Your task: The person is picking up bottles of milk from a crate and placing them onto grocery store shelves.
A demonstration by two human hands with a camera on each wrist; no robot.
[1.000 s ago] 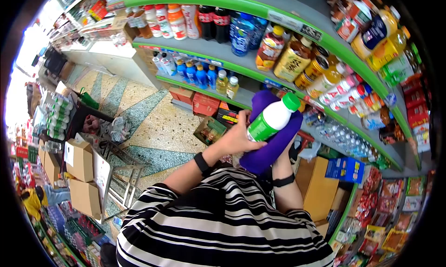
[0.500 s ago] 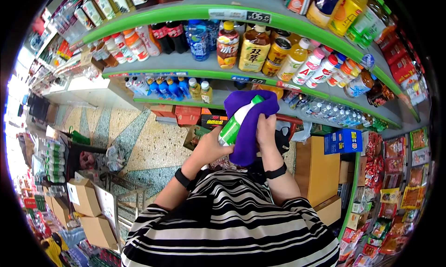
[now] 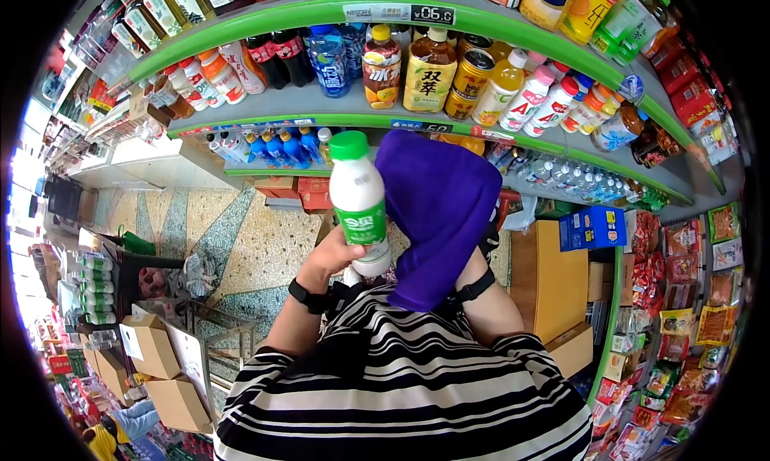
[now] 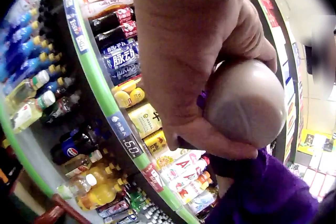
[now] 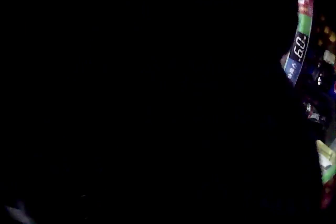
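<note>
the left hand (image 3: 333, 256) grips a white bottle (image 3: 358, 204) by its base, upright before the green-edged shelves (image 3: 321, 116) — the purple cloth (image 3: 437, 212) just beside it drapes the right hand, whose grip cannot be told; open floor (image 3: 241, 244) lies left.

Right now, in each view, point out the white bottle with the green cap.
Head: the white bottle stands upright at centre, its base gripped by the left hand, beside the purple cloth.
Left wrist: only its rounded base shows, right of centre, with the fingers curled round it.
Right wrist: not in view; the picture is almost wholly dark.
Shared landmark: the green shelf edge with price tags.
</note>
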